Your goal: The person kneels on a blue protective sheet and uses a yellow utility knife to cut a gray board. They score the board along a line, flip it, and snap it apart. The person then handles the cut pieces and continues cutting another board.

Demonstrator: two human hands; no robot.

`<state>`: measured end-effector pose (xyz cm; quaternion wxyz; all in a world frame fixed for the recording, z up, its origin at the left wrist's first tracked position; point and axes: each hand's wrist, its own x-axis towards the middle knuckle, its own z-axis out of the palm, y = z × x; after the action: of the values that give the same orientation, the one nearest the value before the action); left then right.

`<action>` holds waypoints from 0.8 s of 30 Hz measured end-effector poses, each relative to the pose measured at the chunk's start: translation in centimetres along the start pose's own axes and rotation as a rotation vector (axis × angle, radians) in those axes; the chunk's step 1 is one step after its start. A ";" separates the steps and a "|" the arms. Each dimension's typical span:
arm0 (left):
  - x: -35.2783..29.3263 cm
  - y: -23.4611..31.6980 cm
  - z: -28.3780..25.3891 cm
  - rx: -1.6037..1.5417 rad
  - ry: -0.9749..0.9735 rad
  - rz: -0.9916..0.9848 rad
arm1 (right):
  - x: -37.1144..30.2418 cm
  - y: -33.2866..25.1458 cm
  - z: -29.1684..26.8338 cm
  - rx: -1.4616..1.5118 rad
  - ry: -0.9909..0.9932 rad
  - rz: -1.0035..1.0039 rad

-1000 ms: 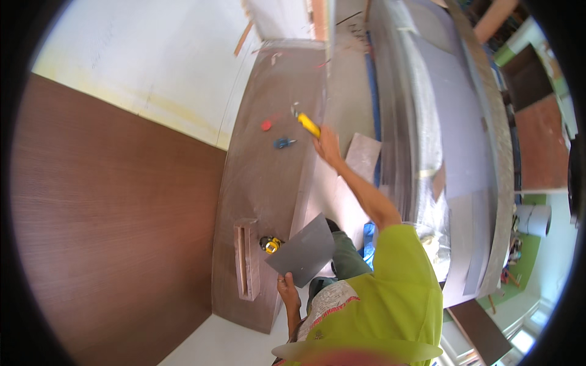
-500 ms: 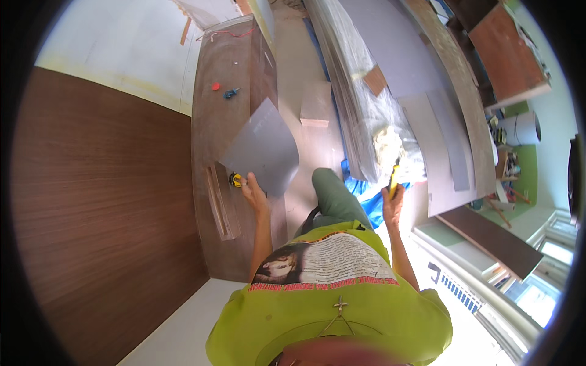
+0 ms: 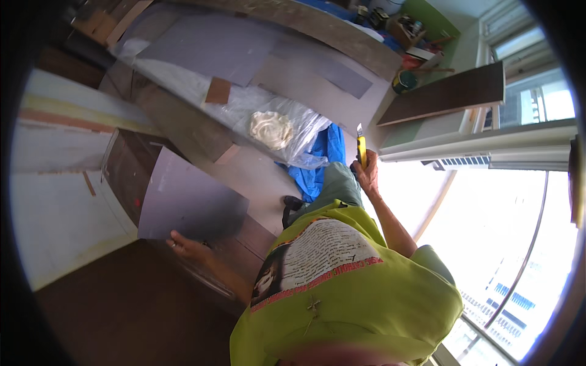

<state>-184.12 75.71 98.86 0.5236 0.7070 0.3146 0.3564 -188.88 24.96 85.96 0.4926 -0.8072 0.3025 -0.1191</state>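
Thin grey sheet (image 3: 192, 195), paler above, held in left grip (image 3: 190, 247); right grip (image 3: 367, 175) clasps yellow knife (image 3: 362, 151), blade (image 3: 359, 130) out.

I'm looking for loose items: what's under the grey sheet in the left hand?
Around the grey sheet, parts of the brown platform show beneath, with a small red item by the sheet's left edge. Whatever the sheet covers cannot be seen.

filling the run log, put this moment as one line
left hand: holds grey sheet | right hand: holds yellow knife, blade out | nearby: blue tarp
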 end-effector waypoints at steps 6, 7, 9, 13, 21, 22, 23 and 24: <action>0.4 6.5 6.7 -0.005 -0.045 0.427 | 4.3 2.1 -6.7 0.044 0.139 0.052; -0.1 8.1 7.9 -0.002 0.005 0.429 | 5.7 2.8 -7.9 0.074 0.175 0.050; -1.7 12.0 10.5 0.038 0.146 0.456 | 9.4 4.4 -10.5 0.112 0.249 0.060; -8.0 20.5 14.7 0.094 0.354 0.782 | 20.6 7.5 -15.7 0.209 0.344 0.044; -18.3 38.6 23.6 -0.224 0.650 1.015 | 41.6 8.1 -29.2 0.166 0.337 -0.105; -19.2 40.0 24.4 -0.248 0.681 1.005 | 43.2 8.4 -30.7 0.136 0.316 -0.214; -20.1 41.2 25.4 -0.265 0.679 1.076 | 44.6 8.8 -32.4 0.119 0.276 -0.315; -21.0 42.3 26.3 -0.166 0.744 1.113 | 45.6 9.4 -33.9 0.160 0.213 -0.372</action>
<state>-170.71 34.20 130.84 0.1713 0.5513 0.0344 0.8158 -173.00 -30.33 89.48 0.4900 -0.7903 0.1885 -0.3159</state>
